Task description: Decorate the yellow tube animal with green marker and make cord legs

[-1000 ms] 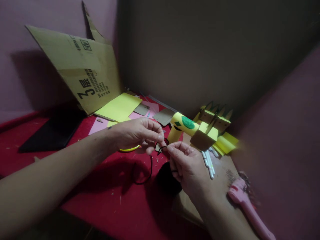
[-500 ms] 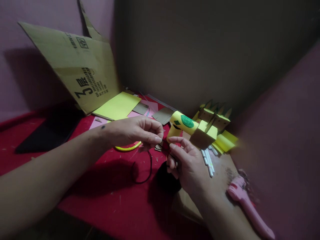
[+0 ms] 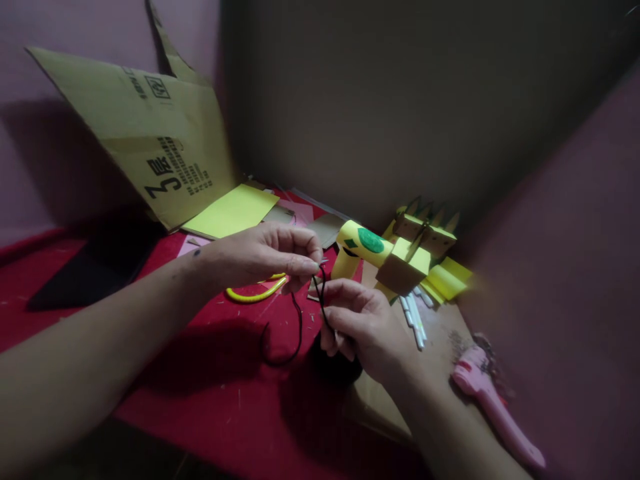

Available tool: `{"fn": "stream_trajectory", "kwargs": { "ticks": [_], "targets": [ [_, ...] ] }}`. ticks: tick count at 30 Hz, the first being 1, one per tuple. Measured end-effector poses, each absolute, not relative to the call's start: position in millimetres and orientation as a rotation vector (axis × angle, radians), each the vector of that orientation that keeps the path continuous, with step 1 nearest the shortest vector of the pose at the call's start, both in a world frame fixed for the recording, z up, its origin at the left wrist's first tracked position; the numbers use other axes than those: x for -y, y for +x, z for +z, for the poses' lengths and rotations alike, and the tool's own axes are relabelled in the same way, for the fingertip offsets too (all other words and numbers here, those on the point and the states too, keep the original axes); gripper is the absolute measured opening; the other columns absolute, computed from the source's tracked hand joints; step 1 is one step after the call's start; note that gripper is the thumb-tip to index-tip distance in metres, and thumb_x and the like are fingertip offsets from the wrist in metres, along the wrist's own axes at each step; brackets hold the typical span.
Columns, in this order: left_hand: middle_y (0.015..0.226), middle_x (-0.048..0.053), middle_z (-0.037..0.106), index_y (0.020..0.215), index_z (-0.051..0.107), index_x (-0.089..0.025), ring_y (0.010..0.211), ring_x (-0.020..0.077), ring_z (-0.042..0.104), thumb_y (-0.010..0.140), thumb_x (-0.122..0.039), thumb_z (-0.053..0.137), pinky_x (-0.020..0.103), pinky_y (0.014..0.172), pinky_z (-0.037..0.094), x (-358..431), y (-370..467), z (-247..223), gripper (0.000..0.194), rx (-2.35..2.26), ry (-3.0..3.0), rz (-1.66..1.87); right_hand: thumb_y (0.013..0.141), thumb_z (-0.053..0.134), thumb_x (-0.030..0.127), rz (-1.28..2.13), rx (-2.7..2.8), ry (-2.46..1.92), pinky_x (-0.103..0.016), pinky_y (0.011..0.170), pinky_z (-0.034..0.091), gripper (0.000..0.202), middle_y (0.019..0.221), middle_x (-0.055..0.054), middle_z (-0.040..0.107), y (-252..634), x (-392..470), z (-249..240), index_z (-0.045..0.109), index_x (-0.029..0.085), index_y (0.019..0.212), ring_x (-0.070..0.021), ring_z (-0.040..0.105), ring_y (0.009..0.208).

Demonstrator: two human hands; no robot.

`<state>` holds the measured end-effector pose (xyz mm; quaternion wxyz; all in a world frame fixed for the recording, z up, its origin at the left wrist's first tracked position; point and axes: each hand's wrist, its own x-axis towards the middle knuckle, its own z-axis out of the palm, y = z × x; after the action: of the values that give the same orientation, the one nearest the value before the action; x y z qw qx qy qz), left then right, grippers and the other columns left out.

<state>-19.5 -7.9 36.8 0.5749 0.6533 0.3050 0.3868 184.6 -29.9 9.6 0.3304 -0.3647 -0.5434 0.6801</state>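
Note:
A thin black cord [image 3: 321,288] runs between my two hands and makes a narrow loop there. My left hand [image 3: 280,253] pinches it between thumb and fingertips, above and to the left of the other hand. Lower down, my right hand [image 3: 357,320] is closed on the same cord with thumb and forefinger. A length of cord hangs below my left hand and curls near the red cloth [image 3: 240,413]. Behind my left hand lie yellow handles [image 3: 255,293], partly hidden. A dark round thing [image 3: 335,363], its kind unclear, sits under my right hand.
A cardboard sheet [image 3: 165,140] leans at the back left beside yellow paper [image 3: 233,210]. A yellow paper-and-cardboard model [image 3: 367,241] with green patches stands behind my right hand. White marker-like sticks [image 3: 413,320] and a pink tool [image 3: 495,407] lie at right.
The cord between my hands now shows as a loop. My right hand has moved slightly left and down; my left hand has shifted slightly up. The view has shifted a little.

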Motion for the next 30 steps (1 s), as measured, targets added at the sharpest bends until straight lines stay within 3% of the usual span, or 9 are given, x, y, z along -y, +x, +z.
{"fn": "stream_trajectory", "kwargs": {
  "ticks": [5, 8, 12, 16, 21, 30],
  "targets": [
    [0.059, 0.0, 0.066, 0.074, 0.068, -0.015, 0.053, 0.0091, 0.059, 0.078, -0.019, 0.079, 0.016, 0.051, 0.048, 8.4, -21.3, 36.4, 0.012, -0.679, 1.49, 0.945, 0.069, 0.075, 0.034, 1.754, 1.419, -0.994, -0.013, 0.029, 0.027, 0.021, 0.048, 0.002, 0.066, 183.5, 29.8, 9.0, 0.064, 0.018, 0.078, -0.0073, 0.05, 0.032],
    [0.057, -0.001, 0.064, 0.073, 0.069, -0.015, 0.05, 0.0071, 0.056, 0.081, -0.018, 0.076, 0.013, 0.048, 0.045, 6.5, -27.2, 37.6, 0.012, -0.713, 1.533, 0.936, 0.071, 0.077, 0.04, 1.682, 1.306, -0.956, -0.013, 0.03, 0.029, 0.028, 0.051, 0.0, 0.068, 183.9, 29.4, 6.8, 0.059, 0.018, 0.07, -0.0077, 0.053, 0.034],
    [0.058, 0.0, 0.064, 0.072, 0.069, -0.015, 0.05, 0.0071, 0.057, 0.082, -0.018, 0.076, 0.012, 0.048, 0.047, 0.5, -34.6, 37.7, 0.013, -0.756, 1.553, 0.858, 0.068, 0.079, 0.036, 1.679, 1.187, -0.84, -0.014, 0.031, 0.034, 0.029, 0.056, -0.002, 0.07, 186.1, 29.3, 5.8, 0.056, 0.018, 0.065, -0.0098, 0.058, 0.039],
    [0.057, 0.0, 0.063, 0.071, 0.069, -0.014, 0.051, 0.0085, 0.059, 0.082, -0.02, 0.077, 0.015, 0.052, 0.053, -3.2, -36.2, 37.5, 0.015, -0.765, 1.542, 0.742, 0.071, 0.075, 0.035, 1.764, 1.208, -0.777, -0.014, 0.031, 0.034, 0.027, 0.064, -0.007, 0.076, 189.0, 28.8, 7.8, 0.055, 0.018, 0.066, -0.0104, 0.059, 0.038],
    [0.056, -0.001, 0.064, 0.071, 0.069, -0.014, 0.047, 0.0062, 0.057, 0.082, -0.018, 0.077, 0.012, 0.048, 0.049, -0.8, -35.1, 40.8, 0.014, -0.794, 1.586, 0.805, 0.075, 0.077, 0.037, 1.797, 1.217, -0.755, -0.013, 0.029, 0.033, 0.029, 0.075, -0.007, 0.079, 191.5, 25.7, 7.4, 0.055, 0.019, 0.07, -0.0077, 0.056, 0.035],
    [0.053, -0.001, 0.067, 0.071, 0.069, -0.015, 0.042, 0.0072, 0.059, 0.08, -0.016, 0.078, 0.011, 0.04, 0.047, -1.1, -32.4, 40.4, 0.013, -0.822, 1.554, 0.885, 0.078, 0.078, 0.042, 1.886, 1.33, -0.763, -0.012, 0.028, 0.033, 0.032, 0.057, 0.001, 0.072, 192.2, 27.6, 5.6, 0.054, 0.021, 0.075, -0.0076, 0.054, 0.031]
  ]
}}
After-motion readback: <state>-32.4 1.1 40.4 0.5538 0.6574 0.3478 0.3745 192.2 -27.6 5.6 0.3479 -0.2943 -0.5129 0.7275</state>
